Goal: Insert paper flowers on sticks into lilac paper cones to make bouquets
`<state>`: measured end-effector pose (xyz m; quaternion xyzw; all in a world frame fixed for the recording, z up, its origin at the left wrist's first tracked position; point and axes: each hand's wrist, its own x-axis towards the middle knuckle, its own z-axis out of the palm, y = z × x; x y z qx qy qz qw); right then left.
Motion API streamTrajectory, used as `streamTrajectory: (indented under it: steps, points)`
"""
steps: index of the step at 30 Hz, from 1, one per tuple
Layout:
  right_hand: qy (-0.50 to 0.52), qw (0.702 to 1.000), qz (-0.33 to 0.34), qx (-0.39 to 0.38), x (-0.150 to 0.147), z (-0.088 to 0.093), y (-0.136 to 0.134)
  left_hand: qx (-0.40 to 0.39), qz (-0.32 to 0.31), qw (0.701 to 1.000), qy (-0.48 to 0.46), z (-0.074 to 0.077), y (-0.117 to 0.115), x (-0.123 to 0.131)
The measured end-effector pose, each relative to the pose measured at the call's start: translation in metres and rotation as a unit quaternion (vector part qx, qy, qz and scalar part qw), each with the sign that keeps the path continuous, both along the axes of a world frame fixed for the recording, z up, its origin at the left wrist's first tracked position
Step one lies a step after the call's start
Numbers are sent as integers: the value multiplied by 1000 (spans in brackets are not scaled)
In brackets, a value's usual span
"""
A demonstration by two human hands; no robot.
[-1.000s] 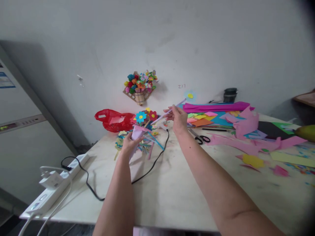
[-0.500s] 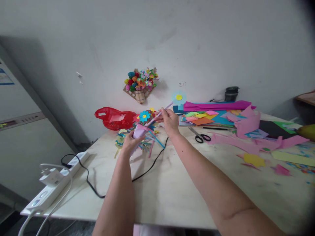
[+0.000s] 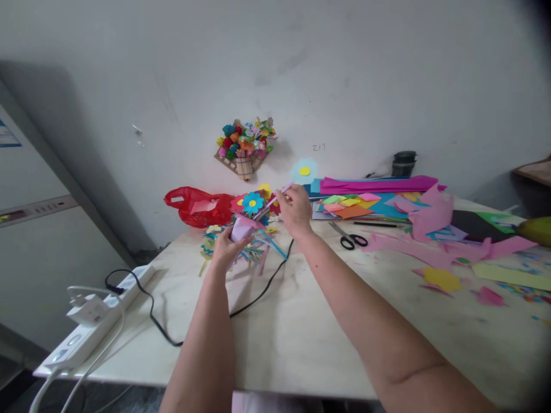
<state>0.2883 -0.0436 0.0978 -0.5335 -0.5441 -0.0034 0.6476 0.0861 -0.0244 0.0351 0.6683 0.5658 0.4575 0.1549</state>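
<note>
A grey wall (image 3: 387,86) stands behind the white table (image 3: 293,344). A white power strip (image 3: 115,303) lies along the table's left side, magenta paper (image 3: 379,185) at the far right, and a red plastic bag (image 3: 185,213) at the far left. Of the 2 bare hands, the right hand (image 3: 297,212) pinches a thin lilac stem; the left hand (image 3: 226,249) clasps a lilac paper holder (image 3: 241,230). Scissors (image 3: 345,236) lie right of both. The stem's light blue flower (image 3: 305,171) is just above the right hand; a smaller blue flower (image 3: 252,202) shows over the holder.
</note>
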Motion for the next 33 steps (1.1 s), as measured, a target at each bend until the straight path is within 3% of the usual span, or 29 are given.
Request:
streamTrajectory:
  steps: [3,18,28,33]
  points:
    - [-40,999,2,1,7,4,3,-2,-12,1000,-11,1,-2,1]
    - [-16,991,127,-41,27,11,7,-1,-65,998,-15,2,-7,2]
    - [-38,980,188,-49,32,18,-1,-6,-61,998,12,4,-9,4]
    - [-78,980,173,-53,35,19,-5,-15,-72,997,17,4,-10,3]
